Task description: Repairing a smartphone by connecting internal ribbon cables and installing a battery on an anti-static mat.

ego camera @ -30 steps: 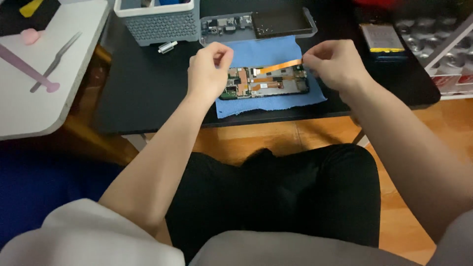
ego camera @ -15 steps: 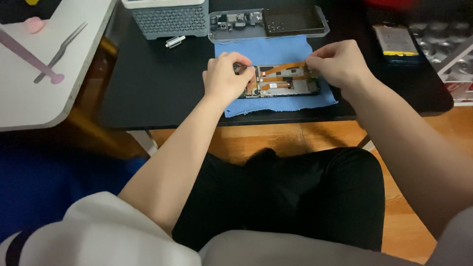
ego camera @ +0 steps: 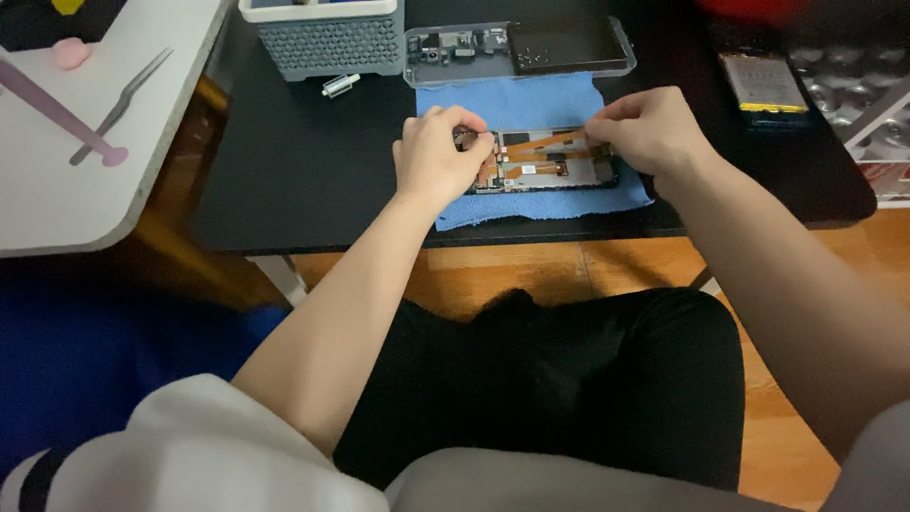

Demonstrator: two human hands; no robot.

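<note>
Steadying the opened phone (ego camera: 545, 161) on a blue cloth (ego camera: 531, 104) near the tabletop's front edge, the left hand (ego camera: 436, 156) clamped its end; the right hand (ego camera: 645, 128) pinched an orange ribbon (ego camera: 550, 144).

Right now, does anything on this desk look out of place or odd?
Mostly tidy. One small silver cylinder lies loose on the black table, outside the grey basket. The opened phone sits squarely on its blue cloth.
</note>
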